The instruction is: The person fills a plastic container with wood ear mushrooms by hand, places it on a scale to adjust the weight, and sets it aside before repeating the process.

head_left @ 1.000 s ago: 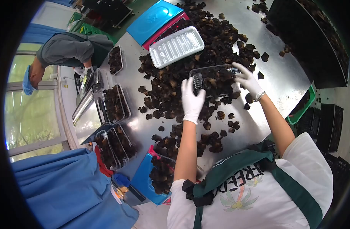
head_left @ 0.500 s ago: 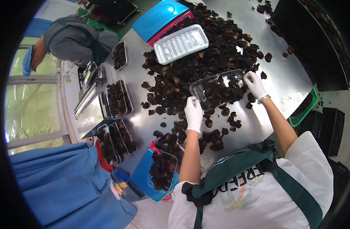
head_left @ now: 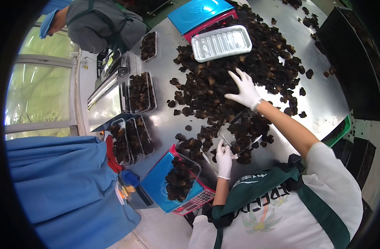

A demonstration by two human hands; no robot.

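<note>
My left hand [head_left: 224, 161], in a white glove, pinches the near end of a clear plastic tray [head_left: 228, 137] tilted over the dark pieces. Dark pieces show in and behind the tray. My right hand [head_left: 244, 90], gloved too, is spread over the big pile of dark dried pieces [head_left: 215, 79] with nothing in its fingers. Beyond it, an empty clear tray [head_left: 221, 43] lies on the pile beside a blue and pink scale [head_left: 200, 14]. Closer to me, a second blue scale [head_left: 157, 178] with a keypad bears a filled tray [head_left: 181, 182].
Filled trays [head_left: 140, 93] stand along the table's left edge. A co-worker [head_left: 103, 23] in grey bends at the upper left. Blue cloth [head_left: 65, 178] hangs at the lower left. A black crate [head_left: 347, 62] stands at the right, above a green basket [head_left: 339, 133].
The clear tray has come nearer to me and is tilted. My right hand has let go of it and opened over the pile. The whole view has shifted somewhat.
</note>
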